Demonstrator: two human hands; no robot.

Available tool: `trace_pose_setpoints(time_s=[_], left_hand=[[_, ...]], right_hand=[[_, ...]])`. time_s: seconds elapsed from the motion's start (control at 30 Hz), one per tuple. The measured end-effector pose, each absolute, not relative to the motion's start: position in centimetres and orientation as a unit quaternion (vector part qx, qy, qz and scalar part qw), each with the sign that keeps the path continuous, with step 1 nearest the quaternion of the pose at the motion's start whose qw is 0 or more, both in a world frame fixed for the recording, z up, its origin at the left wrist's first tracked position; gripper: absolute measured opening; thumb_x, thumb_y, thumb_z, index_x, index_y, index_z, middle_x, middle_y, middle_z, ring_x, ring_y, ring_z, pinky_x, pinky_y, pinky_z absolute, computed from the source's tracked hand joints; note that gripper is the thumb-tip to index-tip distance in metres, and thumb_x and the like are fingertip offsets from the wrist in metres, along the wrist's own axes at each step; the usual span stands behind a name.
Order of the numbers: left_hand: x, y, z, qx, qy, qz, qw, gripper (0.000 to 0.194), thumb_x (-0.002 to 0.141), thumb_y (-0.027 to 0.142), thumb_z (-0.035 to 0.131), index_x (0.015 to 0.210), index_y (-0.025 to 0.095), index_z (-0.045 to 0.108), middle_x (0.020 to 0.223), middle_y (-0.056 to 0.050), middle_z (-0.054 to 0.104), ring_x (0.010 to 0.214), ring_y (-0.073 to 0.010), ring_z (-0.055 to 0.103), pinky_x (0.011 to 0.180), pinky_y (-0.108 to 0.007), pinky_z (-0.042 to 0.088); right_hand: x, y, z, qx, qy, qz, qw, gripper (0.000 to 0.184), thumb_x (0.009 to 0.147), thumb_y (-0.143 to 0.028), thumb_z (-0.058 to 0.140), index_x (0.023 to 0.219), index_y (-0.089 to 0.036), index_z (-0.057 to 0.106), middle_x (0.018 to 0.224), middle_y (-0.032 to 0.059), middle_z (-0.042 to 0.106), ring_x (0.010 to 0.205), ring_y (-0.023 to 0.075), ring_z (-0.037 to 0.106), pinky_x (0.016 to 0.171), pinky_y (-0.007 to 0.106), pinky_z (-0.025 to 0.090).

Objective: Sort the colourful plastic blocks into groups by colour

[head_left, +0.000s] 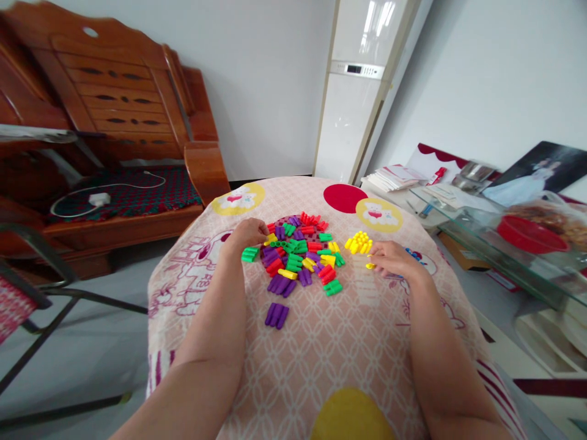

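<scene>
My left hand reaches to the left edge of a pile of colourful plastic pieces, its fingers closed on a yellow plastic piece. The pieces look like short ribbed tubes joined side by side, in red, green, purple and yellow. To the right of the pile, several yellow pieces stand in a tight cluster. Beside that cluster is my right hand, its fingertips pinched at a small yellow plastic piece close to the cloth. A green piece lies just below my left hand.
A patterned cloth covers the round table. A purple piece lies apart, nearer me. On the right stands a glass-topped table with a red bowl. A wooden bench and a white floor-standing cabinet are behind.
</scene>
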State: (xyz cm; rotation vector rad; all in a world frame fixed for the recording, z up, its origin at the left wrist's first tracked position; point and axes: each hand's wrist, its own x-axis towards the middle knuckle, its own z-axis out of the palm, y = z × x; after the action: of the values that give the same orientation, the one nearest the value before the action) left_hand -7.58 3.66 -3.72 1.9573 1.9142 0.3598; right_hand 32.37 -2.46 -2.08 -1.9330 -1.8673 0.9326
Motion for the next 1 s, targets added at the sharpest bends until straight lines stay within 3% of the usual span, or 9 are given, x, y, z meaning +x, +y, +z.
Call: trace_pose_setpoints(time_s=[0.13, 0.43, 0.67, 0.87, 1.0], left_hand=[[-7.6, 3.9, -3.9, 0.696, 0.684, 0.120, 0.184, 0.021, 0.070, 0.014, 0.066, 0.089, 0.016, 0.076, 0.077, -0.002, 0.077, 0.074, -0.0165, 0.071, 0.062, -0.019, 0.049], [-7.8, 4.3, -4.3, 0.694, 0.688, 0.116, 0.177, 0.022, 0.070, 0.015, 0.066, 0.090, 0.018, 0.076, 0.077, -0.001, 0.077, 0.076, -0.0168, 0.071, 0.062, -0.019, 0.049], [-7.9, 4.4, -4.4, 0.698, 0.685, 0.118, 0.172, 0.021, 0.070, 0.015, 0.067, 0.088, 0.018, 0.077, 0.076, -0.002, 0.077, 0.075, -0.0174, 0.071, 0.064, -0.020, 0.051], [-7.9, 4.4, -4.4, 0.694, 0.687, 0.121, 0.178, 0.023, 0.069, 0.015, 0.068, 0.089, 0.020, 0.078, 0.076, -0.001, 0.077, 0.075, -0.0177, 0.071, 0.067, -0.020, 0.052], [-7.9, 4.4, -4.5, 0.694, 0.688, 0.120, 0.175, 0.024, 0.068, 0.016, 0.067, 0.089, 0.020, 0.078, 0.075, -0.001, 0.077, 0.076, -0.0176, 0.071, 0.067, -0.020, 0.052]], right_hand=[[33.3, -2.3, -2.2, -0.667, -0.664, 0.294, 0.165, 0.002, 0.077, -0.016, 0.066, 0.077, -0.015, 0.068, 0.068, 0.0040, 0.071, 0.055, 0.0142, 0.066, 0.048, 0.019, 0.051], [32.1, -1.7, -2.9, -0.693, -0.586, 0.335, 0.254, 0.015, 0.077, -0.009, 0.061, 0.064, -0.015, 0.062, 0.054, 0.0031, 0.066, 0.057, 0.0185, 0.070, 0.050, 0.023, 0.057], [32.5, -2.1, -2.4, -0.673, -0.606, 0.359, 0.224, 0.007, 0.080, -0.011, 0.060, 0.080, -0.014, 0.066, 0.060, 0.0017, 0.066, 0.055, 0.0136, 0.067, 0.048, 0.019, 0.054], [33.2, -3.1, -1.2, -0.646, -0.634, 0.405, 0.129, 0.018, 0.071, -0.010, 0.070, 0.087, -0.014, 0.062, 0.061, -0.0002, 0.066, 0.054, 0.0121, 0.064, 0.046, 0.018, 0.050], [32.0, -3.4, -1.1, -0.649, -0.635, 0.410, 0.085, 0.022, 0.073, -0.010, 0.069, 0.091, -0.017, 0.059, 0.056, -0.0028, 0.065, 0.049, 0.0132, 0.063, 0.042, 0.018, 0.047]])
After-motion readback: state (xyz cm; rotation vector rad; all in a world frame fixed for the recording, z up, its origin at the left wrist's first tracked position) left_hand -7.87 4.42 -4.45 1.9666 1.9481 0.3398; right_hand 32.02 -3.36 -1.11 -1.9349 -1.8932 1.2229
